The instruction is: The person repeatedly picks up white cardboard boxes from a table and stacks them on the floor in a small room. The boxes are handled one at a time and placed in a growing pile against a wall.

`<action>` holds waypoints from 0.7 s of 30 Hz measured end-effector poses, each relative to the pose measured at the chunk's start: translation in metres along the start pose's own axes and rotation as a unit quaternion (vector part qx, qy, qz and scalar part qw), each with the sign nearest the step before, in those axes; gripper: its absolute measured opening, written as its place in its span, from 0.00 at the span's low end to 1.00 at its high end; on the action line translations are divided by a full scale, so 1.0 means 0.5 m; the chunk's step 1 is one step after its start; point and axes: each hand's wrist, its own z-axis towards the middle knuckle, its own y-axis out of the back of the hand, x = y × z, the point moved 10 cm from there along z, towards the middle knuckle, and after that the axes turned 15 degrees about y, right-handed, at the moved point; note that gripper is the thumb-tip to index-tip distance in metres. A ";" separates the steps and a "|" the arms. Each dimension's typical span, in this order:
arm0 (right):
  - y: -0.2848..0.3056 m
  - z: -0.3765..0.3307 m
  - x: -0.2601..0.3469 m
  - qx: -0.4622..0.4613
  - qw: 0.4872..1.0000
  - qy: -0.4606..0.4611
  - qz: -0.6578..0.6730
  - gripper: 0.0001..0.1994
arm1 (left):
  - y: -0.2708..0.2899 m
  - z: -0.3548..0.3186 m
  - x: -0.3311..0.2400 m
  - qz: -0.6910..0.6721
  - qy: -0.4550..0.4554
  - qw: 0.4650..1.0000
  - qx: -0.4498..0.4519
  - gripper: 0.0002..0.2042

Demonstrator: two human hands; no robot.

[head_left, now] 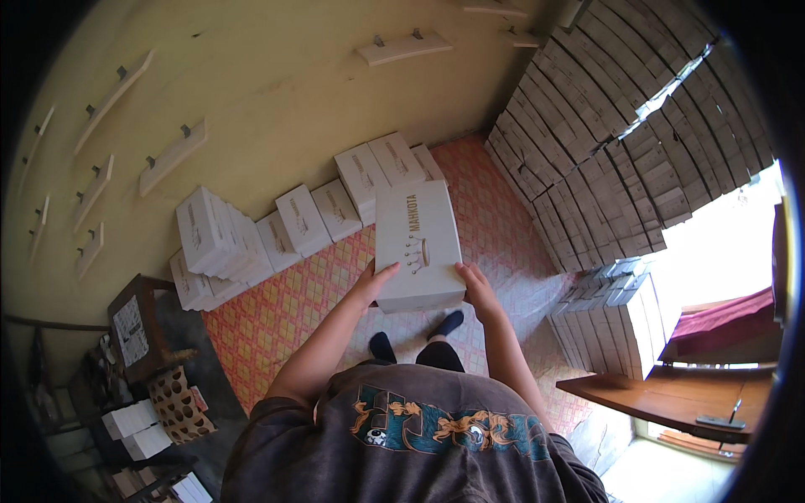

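Two bare hands hold one white box point(417, 247) between them, out in front of the person's chest and above the patterned floor mat point(277, 310). The left hand point(375, 281) presses flat on the box's near-left edge, fingers loosely spread, thumb up on the lid's side. The right hand point(476, 285) clamps the near-right corner, fingers together along the side wall, only partly seen. The box is lid-up, long axis running away from the person toward the yellow wall point(277, 84), near short end at the hands, far end toward the row of white boxes point(335, 210) lined along the wall base. Gold print and a small crown mark run lengthwise along the lid. More stacked boxes point(214, 243) sit left of that row, on the mat's edge. A tall stack of boxes point(612, 142) fills the right side, well apart from the held box. Dark-socked feet point(415, 335) stand on the mat just below the box. A wooden table point(671, 398) is at the lower right, a small wooden stand point(138, 327) at the lower left.
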 end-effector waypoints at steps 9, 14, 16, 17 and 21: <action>0.080 0.251 0.023 0.097 0.990 -0.101 -0.017 0.31 | -0.013 0.176 -0.099 -0.151 0.017 0.987 -0.052 0.29; 0.094 0.354 -0.003 0.178 0.972 -0.147 -0.029 0.32 | -0.008 0.302 -0.058 -0.136 0.066 0.983 -0.101 0.30; 0.106 0.372 -0.036 0.223 0.955 -0.190 -0.038 0.36 | -0.024 0.330 -0.037 -0.164 0.067 0.975 -0.133 0.32; 0.118 0.377 -0.055 0.228 0.946 -0.222 -0.058 0.37 | -0.034 0.338 -0.033 -0.181 0.063 0.968 -0.159 0.33; 0.133 0.387 -0.127 0.262 0.903 -0.330 -0.088 0.40 | -0.041 0.388 0.018 -0.247 0.005 0.952 -0.180 0.32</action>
